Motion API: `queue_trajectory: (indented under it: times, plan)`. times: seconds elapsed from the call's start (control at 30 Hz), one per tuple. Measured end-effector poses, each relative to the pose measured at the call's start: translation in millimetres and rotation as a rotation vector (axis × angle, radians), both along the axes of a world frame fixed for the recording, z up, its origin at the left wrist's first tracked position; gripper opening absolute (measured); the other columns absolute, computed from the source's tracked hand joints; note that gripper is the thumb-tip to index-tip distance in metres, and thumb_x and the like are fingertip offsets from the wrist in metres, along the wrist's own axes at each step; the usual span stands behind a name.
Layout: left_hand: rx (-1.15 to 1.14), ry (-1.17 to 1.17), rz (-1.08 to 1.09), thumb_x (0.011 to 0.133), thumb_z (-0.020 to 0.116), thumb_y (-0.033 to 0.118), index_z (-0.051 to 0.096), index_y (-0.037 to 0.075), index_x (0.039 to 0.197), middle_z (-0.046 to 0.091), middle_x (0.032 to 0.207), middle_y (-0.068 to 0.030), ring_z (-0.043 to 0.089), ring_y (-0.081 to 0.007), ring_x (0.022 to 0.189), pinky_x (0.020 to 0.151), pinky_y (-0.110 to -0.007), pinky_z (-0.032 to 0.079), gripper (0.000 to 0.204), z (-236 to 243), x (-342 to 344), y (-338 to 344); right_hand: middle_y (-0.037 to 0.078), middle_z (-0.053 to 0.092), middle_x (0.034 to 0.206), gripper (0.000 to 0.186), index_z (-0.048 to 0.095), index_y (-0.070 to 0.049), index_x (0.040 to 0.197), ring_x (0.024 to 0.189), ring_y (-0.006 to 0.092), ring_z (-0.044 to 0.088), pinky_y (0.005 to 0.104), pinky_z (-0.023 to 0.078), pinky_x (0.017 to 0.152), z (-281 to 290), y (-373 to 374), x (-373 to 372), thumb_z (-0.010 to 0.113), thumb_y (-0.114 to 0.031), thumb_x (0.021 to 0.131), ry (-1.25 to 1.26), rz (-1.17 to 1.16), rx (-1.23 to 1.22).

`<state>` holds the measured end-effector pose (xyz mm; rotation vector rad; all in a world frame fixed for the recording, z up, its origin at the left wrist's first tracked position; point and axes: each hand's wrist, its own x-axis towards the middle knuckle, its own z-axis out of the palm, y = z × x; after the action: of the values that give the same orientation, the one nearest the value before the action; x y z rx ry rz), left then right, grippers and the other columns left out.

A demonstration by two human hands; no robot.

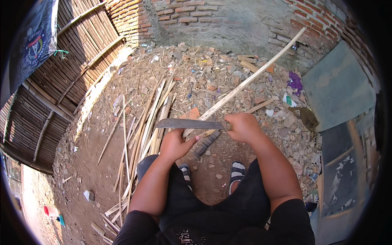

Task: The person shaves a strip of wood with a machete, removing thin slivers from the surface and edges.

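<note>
My right hand (243, 127) is closed round the handle of a machete (192, 124). The long dark blade points left and crosses over a pale strip of wood or bamboo (249, 79). This strip slants from near my left hand (176, 146) up to the far right, by the wall. The fingers of my left hand curl round the strip's near end, partly hidden under the blade. Its thumb reaches right, beside a short tan pointed piece (207, 134). Below the blade, a dark ribbed piece (207, 144) lies on the ground between my feet.
Many long split strips (153, 118) lie in a pile at my left. Rubble and dry litter (212, 77) cover the ground up to a brick wall (196, 14). A bamboo-slat wall (77, 53) stands left; grey panels (341, 85) lean at the right.
</note>
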<state>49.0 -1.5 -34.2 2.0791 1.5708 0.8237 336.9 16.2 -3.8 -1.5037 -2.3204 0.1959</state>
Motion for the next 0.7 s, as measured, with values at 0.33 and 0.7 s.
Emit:
queue_trajectory:
  times: [0.33, 0.7]
  plan:
    - [-0.126, 0.013, 0.086, 0.083, 0.083, 0.047, 0.067, 0.000, 0.094, 0.065, 0.069, -0.0128, 0.067, -0.0291, 0.064, 0.060, -0.041, 0.052, 0.051, 21.4, 11.7, -6.2, 0.022, 0.071, 0.082, 0.047, 0.072, -0.002, 0.115, 0.081, 0.0381, 0.072, 0.0451, 0.054, 0.073, -7.7, 19.0, 59.6, 0.080, -0.039, 0.087, 0.364, -0.417, -0.011]
    - [-0.071, 0.037, 0.116, 0.083, 0.083, 0.046, 0.068, 0.001, 0.093, 0.066, 0.069, -0.0138, 0.068, -0.0322, 0.064, 0.061, -0.042, 0.052, 0.049, 20.4, 5.7, -7.1, 0.018, 0.070, 0.082, 0.032, 0.072, -0.010, 0.106, 0.081, 0.0391, 0.070, 0.0484, 0.054, 0.072, -9.1, 9.3, 26.7, 0.079, -0.033, 0.085, 0.067, -0.047, 0.065]
